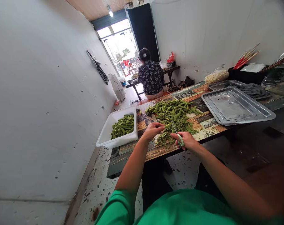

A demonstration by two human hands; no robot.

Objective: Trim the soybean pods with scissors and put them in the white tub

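A heap of green edamame pods [173, 109] lies on the patterned wooden table [153, 153], with small clipped bits scattered along its near side. My left hand [154, 129] is closed in a pinch on an edamame pod [167, 126] at the heap's near edge. Just right of it, my right hand [185, 140] is wrapped round the pale green handles of a pair of scissors [181, 140]. The scissor blades point up and left over the pods, close to my left fingertips. To the left, a white plastic tub [104, 137] holds more pods.
Metal trays [237, 106] rest on the table's right side, one holding dark grey strips. Behind them are a bag of pale sticks [216, 76] and a black box [245, 75] of skewers. A person [151, 75] sits beyond the table, facing away. A wall [50, 93] rises on the left.
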